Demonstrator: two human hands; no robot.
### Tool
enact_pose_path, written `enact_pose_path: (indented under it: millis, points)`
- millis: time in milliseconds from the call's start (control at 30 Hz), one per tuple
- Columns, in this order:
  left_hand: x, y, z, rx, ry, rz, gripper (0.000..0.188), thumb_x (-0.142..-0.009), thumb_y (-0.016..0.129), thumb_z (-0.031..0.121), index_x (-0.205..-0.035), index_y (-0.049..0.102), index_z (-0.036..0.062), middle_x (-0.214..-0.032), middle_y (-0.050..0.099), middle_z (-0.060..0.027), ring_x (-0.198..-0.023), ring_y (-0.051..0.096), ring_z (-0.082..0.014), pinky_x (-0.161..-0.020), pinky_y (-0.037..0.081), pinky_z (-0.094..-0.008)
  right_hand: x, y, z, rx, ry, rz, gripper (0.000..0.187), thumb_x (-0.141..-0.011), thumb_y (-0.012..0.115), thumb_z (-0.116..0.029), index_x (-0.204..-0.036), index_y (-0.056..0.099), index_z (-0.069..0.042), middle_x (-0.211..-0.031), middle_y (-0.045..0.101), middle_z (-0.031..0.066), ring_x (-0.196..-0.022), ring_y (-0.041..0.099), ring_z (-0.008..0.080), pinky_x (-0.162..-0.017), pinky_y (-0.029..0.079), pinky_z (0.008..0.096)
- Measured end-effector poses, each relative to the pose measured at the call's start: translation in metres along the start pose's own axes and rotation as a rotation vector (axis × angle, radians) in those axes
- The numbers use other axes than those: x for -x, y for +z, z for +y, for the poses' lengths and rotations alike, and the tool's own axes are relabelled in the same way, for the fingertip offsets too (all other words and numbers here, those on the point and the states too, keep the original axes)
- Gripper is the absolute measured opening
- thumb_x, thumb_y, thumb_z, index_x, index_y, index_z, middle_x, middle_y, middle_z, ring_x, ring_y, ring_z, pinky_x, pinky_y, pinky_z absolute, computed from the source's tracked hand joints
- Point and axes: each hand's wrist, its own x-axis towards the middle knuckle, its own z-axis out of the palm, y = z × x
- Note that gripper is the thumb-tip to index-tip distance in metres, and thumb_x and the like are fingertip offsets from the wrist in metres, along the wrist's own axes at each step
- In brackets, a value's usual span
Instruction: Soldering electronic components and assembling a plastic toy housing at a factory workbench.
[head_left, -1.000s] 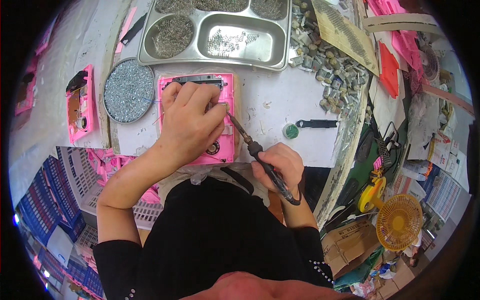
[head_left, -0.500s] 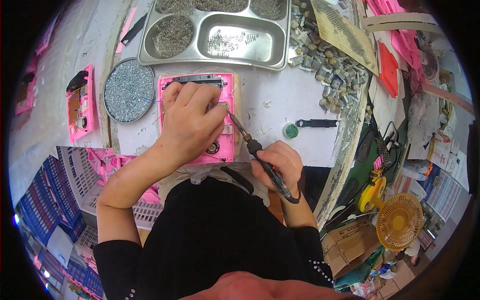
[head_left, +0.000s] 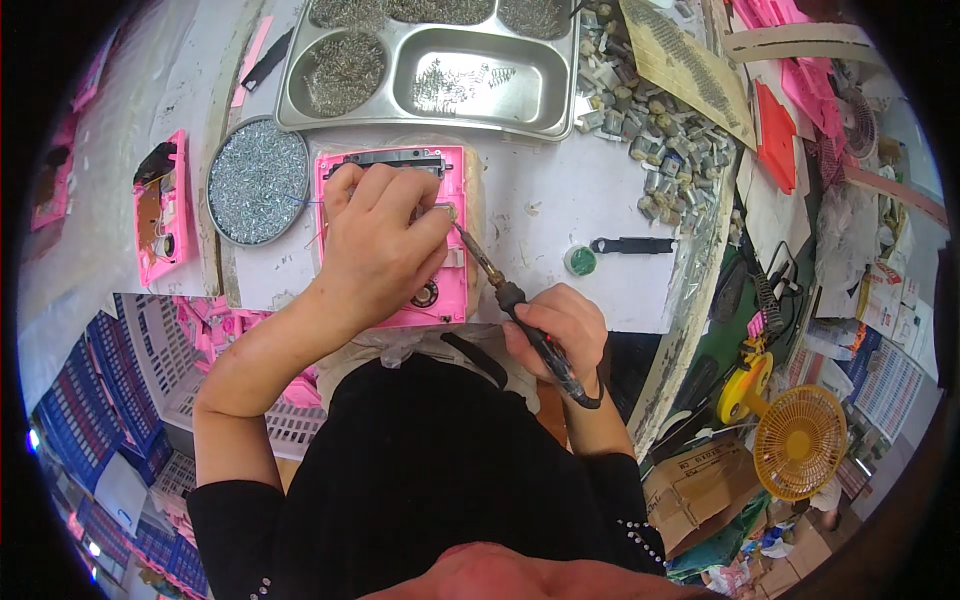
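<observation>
The person's right hand (head_left: 562, 335) has its fingers wrapped round a slim, black-handled soldering iron (head_left: 510, 296), tip at the rectangular pink plastic casing (head_left: 456, 298) directly ahead; the left hand (head_left: 380, 240) bends over that casing, its pinch hidden. Good practice would be a steady tip, left fingertips clear of heat. The white-covered worktop (head_left: 545, 205) bears a compartmented steel tray (head_left: 480, 127); an amber round-caged fan (head_left: 797, 443) stands rightward.

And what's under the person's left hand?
Under the left hand is a pink casing, with a black bar and a round dark part showing around the hand. Whatever lies directly beneath the palm is hidden.
</observation>
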Motion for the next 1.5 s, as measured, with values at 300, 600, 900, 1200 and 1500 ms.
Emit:
enact_pose_path:
  millis: [300, 600, 900, 1200, 1500]
  points:
    - [0.0, 0.0, 0.0, -0.008, 0.001, 0.0, 0.023, -0.069, 0.08, 0.01, -0.083, 0.062, 0.0118, -0.101, 0.06, -0.0034, -0.095, 0.058, -0.0236, -0.091, 0.035, -0.0435, 0.001, -0.002, 0.001, 0.005, -0.002, 0.003, 0.037, -0.072, 0.08, 0.005, -0.105, 0.067, -0.002, -0.07, 0.064, 0.009, -0.058, 0.062, 0.0248, -0.052, 0.047, 0.0332]
    - [0.0, 0.002, 0.001, -0.048, 0.007, 0.003, 0.02, -0.074, 0.081, 0.011, -0.084, 0.063, 0.0113, -0.103, 0.061, -0.0035, -0.095, 0.058, -0.0239, -0.093, 0.034, -0.0442, -0.001, -0.006, 0.003, 0.003, -0.005, 0.024, 0.04, -0.069, 0.084, 0.004, -0.105, 0.067, -0.002, -0.073, 0.065, 0.0089, -0.058, 0.062, 0.0242, -0.051, 0.047, 0.0322]
    - [0.003, -0.042, -0.015, -0.063, -0.064, 0.048, 0.045, -0.076, 0.086, 0.022, -0.115, 0.065, 0.012, -0.109, 0.064, -0.0045, -0.101, 0.06, -0.026, -0.095, 0.035, -0.0445, 0.001, -0.014, 0.001, 0.022, 0.014, 0.065, 0.036, -0.072, 0.083, 0.004, -0.104, 0.067, -0.001, -0.072, 0.066, 0.0099, -0.057, 0.062, 0.025, -0.051, 0.047, 0.0327]
    - [0.039, -0.069, -0.041, -0.21, -0.157, -0.241, 0.016, -0.087, 0.075, 0.013, -0.1, 0.068, 0.0081, -0.093, 0.062, -0.0083, -0.091, 0.06, -0.0294, -0.09, 0.042, -0.0439, -0.016, -0.011, 0.001, 0.021, -0.029, 0.086, 0.033, -0.075, 0.083, 0.003, -0.104, 0.067, 0.0, -0.068, 0.064, 0.0101, -0.056, 0.061, 0.026, -0.051, 0.046, 0.0334]
    - [0.022, -0.028, -0.037, 0.602, -0.449, 0.184, 0.01, -0.089, 0.075, 0.001, -0.099, 0.074, 0.0021, -0.095, 0.072, -0.003, -0.066, 0.062, -0.0048, -0.056, 0.046, -0.0214, -0.029, 0.015, -0.013, -0.36, 0.416, 0.187, 0.033, -0.091, 0.079, -0.005, -0.121, 0.068, 0.002, -0.083, 0.072, 0.0063, -0.068, 0.064, 0.0085, -0.062, 0.051, 0.0235]
